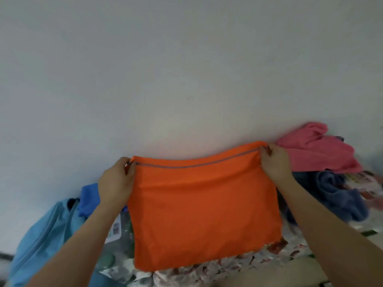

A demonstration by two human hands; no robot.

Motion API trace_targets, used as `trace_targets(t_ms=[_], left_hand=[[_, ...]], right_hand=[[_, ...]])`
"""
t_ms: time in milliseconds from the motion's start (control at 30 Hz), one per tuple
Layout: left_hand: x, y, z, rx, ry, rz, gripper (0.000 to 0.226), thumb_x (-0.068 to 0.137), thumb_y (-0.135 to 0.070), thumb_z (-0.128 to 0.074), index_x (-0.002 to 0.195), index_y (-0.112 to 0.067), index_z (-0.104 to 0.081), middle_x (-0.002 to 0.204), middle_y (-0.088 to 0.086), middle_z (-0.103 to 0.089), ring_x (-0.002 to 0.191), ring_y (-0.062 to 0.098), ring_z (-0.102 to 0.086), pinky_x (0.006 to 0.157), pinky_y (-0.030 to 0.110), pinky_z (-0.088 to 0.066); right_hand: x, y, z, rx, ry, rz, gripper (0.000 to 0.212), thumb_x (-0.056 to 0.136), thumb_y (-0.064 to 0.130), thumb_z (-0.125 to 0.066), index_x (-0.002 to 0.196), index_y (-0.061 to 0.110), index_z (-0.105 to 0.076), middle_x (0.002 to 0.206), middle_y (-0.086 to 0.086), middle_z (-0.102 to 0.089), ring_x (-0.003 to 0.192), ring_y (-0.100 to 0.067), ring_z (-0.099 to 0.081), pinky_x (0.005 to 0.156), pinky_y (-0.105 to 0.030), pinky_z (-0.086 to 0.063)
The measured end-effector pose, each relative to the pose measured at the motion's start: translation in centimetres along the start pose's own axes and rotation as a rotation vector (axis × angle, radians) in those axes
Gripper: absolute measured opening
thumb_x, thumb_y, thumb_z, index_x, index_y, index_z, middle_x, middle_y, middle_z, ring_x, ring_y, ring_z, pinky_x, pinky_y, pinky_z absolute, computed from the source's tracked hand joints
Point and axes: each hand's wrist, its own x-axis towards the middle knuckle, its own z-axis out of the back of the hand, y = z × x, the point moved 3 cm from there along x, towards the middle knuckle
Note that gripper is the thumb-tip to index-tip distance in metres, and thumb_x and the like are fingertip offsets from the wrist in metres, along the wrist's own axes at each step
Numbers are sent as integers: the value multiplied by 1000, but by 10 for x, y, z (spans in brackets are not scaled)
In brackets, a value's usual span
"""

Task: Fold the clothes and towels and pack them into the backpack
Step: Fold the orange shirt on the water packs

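Left hand (116,179), right hand (275,160): each pinches one top corner of orange cloth (205,204). Bare wall (186,69) beyond. Cloth hangs flat, with a grey-striped upper hem.

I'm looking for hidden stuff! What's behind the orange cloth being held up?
A flowery sheet peeks out below the orange cloth, and part of a clear plastic bottle shows at its left edge. Whatever lies behind the middle is covered.

a floral sheet (228,266) covers the surface; whether it is a bed or a table cannot be told. at its right lie a crumpled pink towel (317,150) and, just nearer, a blue towel (335,193). at the left are a light-blue backpack (41,230), a blue cloth (89,195) and a clear labelled bottle (118,230). an orange cloth (203,204) hides the middle.
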Motion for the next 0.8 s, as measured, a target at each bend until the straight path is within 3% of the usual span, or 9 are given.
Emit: trace_targets(t_ms=[67, 133, 233, 333, 467, 600, 667, 733, 800], left_hand=[[7, 0, -15, 168, 24, -28, 28, 97, -37, -46, 97, -12, -61, 77, 14, -66, 74, 37, -61, 58, 35, -37], [11, 1, -28, 294, 39, -74, 31, 97, -35, -46, 94, -10, -63, 79, 16, -67, 74, 37, -62, 58, 36, -40], [7, 6, -43, 455, 53, -219, 37, 86, -35, -44, 75, -8, -65, 65, 13, -62, 65, 35, -58, 55, 37, -41], [5, 12, -53, 554, 53, -189, 39, 79, -36, -40, 73, -7, -66, 66, 13, -59, 68, 35, -56, 56, 38, -39], [3, 10, -60, 561, 7, -116, 29, 77, -29, -47, 77, -7, -66, 71, 14, -57, 73, 36, -53, 58, 39, -37], [-7, -8, -58, 356, -93, -66, 28, 74, -11, -52, 99, -8, -63, 87, 16, -58, 81, 37, -52, 66, 45, -44], [-29, -27, -69, 254, 66, -221, 32, 75, -14, -53, 104, -13, -65, 100, 10, -60, 91, 34, -55, 72, 43, -50], [-66, -40, -84, 264, 292, -378, 37, 80, -30, -51, 116, -25, -61, 125, 6, -57, 112, 29, -53, 89, 43, -51], [-98, -39, -94, 313, 436, -376, 47, 89, -51, -41, 133, -39, -45, 150, 1, -37, 136, 23, -35, 107, 43, -37]], right_hand=[[10, -7, -21, -114, 39, 35, 21, 92, 13, -52, 88, -3, -64, 92, -30, -66, 86, -44, -63, 75, -44, -47], [16, -17, -37, -216, 97, 42, 19, 91, 12, -53, 92, -3, -65, 95, -29, -66, 90, -43, -63, 77, -43, -48], [23, -33, -52, -277, 151, 77, 13, 87, 7, -54, 87, -1, -64, 88, -28, -67, 83, -42, -65, 71, -41, -50], [27, -39, -59, -359, 192, 125, 5, 85, 7, -56, 87, 3, -58, 78, -24, -66, 73, -38, -65, 61, -37, -49], [29, -41, -63, -380, 225, 124, 13, 84, 11, -60, 92, 6, -52, 80, -22, -65, 72, -36, -64, 57, -34, -46], [17, -31, -56, -381, 126, 205, 25, 78, 15, -67, 97, 5, -54, 98, -24, -54, 89, -41, -55, 68, -43, -48], [-1, -19, -53, -357, 122, 385, 33, 82, 24, -59, 110, 6, -56, 108, -22, -52, 99, -41, -51, 82, -47, -48], [-26, -10, -57, -391, 334, 525, 52, 87, 41, -44, 132, 16, -49, 137, -17, -45, 126, -35, -41, 100, -46, -41], [-44, -11, -66, -500, 613, 510, 66, 88, 61, -27, 148, 34, -25, 159, -4, -14, 146, -24, -11, 110, -46, -29]])
